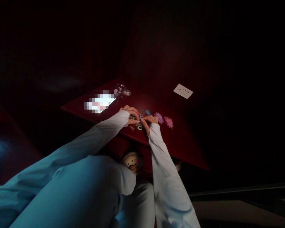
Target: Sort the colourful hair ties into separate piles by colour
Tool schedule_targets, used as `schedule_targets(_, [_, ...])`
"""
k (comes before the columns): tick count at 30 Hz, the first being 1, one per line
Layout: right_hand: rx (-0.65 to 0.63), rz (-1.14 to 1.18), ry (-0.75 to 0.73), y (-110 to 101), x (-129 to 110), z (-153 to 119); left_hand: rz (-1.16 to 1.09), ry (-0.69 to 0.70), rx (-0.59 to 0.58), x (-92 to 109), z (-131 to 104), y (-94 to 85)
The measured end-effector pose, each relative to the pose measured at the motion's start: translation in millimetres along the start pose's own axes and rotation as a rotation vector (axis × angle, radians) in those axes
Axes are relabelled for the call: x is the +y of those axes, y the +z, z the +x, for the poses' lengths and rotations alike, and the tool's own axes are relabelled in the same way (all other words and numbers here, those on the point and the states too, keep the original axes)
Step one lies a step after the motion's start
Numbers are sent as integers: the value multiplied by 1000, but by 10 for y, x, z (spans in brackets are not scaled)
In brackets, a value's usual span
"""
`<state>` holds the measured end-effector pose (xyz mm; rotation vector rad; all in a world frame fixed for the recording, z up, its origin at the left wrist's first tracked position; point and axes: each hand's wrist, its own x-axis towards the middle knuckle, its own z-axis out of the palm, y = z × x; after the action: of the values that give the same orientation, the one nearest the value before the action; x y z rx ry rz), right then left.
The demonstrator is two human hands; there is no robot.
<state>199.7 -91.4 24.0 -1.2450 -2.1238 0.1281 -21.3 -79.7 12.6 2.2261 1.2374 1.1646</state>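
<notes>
Over the dark red tabletop (180, 145), my left hand (131, 114) and my right hand (149, 122) meet fingertip to fingertip. Both pinch a small purplish piece (140, 117) between them, its shape too small to make out. Below the fingers lie a green ring-shaped item (139, 127) and a small pale piece (132, 128). Past my right hand sit a blue pile (147, 112), a purple pile (159, 117) and a pink pile (168, 122) of thin strands or small pieces. Greenish items are partly hidden under my left hand.
A bright, pixelated screen (101, 102) lies on the left of the tabletop, with clear plastic items (122, 91) behind it. A white socket plate (183, 91) is on the dark surface beyond. A beige clog (132, 161) shows below the front edge.
</notes>
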Motion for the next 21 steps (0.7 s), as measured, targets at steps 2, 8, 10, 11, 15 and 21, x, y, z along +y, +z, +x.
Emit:
schedule_targets(2, [-3, 16, -3, -18, -21, -2, 9, 3, 1, 4, 0, 1])
schedule_targets(8, [11, 34, 23, -4, -26, 3, 11, -11, 19, 28, -6, 3])
schedule_targets(10, [34, 44, 36, 6, 0, 9, 11, -11, 23, 33, -12, 0])
schedule_targets(11, [46, 51, 45, 9, 15, 13, 13, -11, 25, 34, -14, -2])
schedule_targets(15, [109, 88, 106, 16, 58, 29, 25, -15, 27, 33, -20, -8])
schedule_targets(21, [181, 77, 209, 40, 82, 50, 44, -52, 24, 19, -10, -14])
